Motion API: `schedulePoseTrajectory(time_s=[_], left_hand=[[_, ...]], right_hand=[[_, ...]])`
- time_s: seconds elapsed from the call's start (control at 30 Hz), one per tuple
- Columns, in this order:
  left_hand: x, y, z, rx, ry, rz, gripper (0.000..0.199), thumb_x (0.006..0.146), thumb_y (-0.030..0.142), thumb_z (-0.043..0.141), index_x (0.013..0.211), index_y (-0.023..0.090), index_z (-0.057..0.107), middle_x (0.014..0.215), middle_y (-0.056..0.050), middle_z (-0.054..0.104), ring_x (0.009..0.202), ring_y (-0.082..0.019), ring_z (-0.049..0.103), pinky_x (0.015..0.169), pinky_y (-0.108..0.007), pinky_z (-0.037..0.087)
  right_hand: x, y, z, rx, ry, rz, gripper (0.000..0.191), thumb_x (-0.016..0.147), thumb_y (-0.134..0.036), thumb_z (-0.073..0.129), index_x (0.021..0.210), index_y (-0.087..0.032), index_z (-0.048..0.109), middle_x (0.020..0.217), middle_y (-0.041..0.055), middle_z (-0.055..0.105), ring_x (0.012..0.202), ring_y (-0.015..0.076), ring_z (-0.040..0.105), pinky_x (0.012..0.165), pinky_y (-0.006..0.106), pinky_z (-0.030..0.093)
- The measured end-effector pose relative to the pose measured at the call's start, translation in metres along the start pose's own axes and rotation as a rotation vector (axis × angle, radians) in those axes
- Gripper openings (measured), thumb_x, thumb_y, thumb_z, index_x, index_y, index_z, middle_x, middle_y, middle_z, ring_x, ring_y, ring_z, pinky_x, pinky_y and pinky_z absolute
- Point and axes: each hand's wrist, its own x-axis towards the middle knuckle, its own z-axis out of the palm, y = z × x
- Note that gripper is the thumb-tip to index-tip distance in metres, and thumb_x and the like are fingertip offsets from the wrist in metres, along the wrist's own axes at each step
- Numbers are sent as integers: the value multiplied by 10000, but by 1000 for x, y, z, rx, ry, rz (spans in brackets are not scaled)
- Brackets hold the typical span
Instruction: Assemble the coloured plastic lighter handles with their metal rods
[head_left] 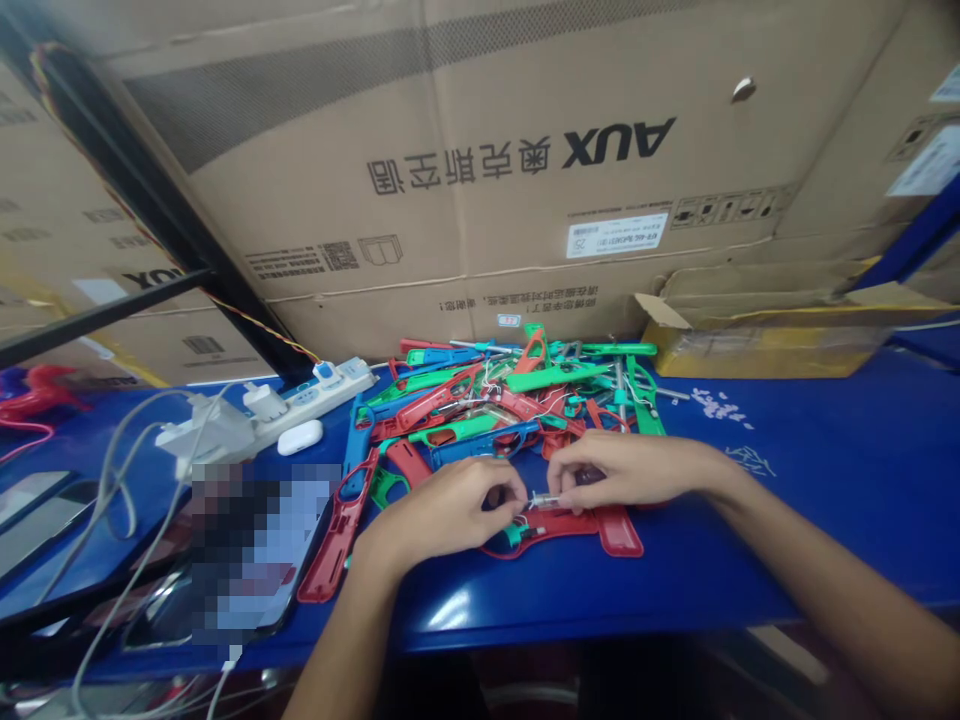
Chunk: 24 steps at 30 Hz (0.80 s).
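My right hand (604,475) is closed, thumb and fingers pinching a small silvery cylindrical part (546,499). My left hand (457,505) is closed in a pinch beside the part's left end, where a thin whitish strand shows; what its fingertips hold is hidden. Just below both hands lies a red lighter shell (562,522), its handle (621,532) pointing to the right. A small green piece (516,532) sits in or on the shell's left end. Behind the hands spreads a pile of red, green and blue lighter shells (465,425) with metal tubes and white wires among them.
Left of my hands lie a red shell (330,550) and a phone (289,545) with a cable. Farther back are a power strip (300,410) and white earbud case (300,437). An open carton (765,345), pink bits (716,405) and thin pins (750,460) are right.
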Motion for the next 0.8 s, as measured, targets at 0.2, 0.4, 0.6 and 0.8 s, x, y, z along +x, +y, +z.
schedulePoseTrajectory(time_s=[0.2,0.4,0.6,0.8], left_hand=[[-1,-1,-1,-21,-1,-11,160,945,243,559,976,222,715,932,-12,718,824,-168,647,773,-291,494],[-2,-1,-1,-17,-6,-14,162,943,233,554,980,222,712,926,-13,714,832,-174,646,784,-297,492],[-1,-3,1,-22,-13,-5,167,941,230,550,989,222,710,919,-11,712,815,-169,641,763,-291,487],[0,-4,3,-14,-10,-7,180,937,234,553,1000,213,721,914,-23,717,822,-176,646,775,-296,488]], right_hand=[[0,-1,0,23,-9,18,198,956,-334,610,1011,-167,701,920,45,737,802,167,652,673,273,450],[0,-2,-1,0,-9,12,200,966,-336,610,1014,-165,703,885,33,728,766,157,647,667,267,449],[0,-1,0,-1,-3,9,204,966,-346,614,1022,-170,701,900,39,735,777,164,651,652,267,437],[1,0,0,11,-7,-4,251,968,-390,607,1023,-166,705,905,49,743,780,168,657,665,269,448]])
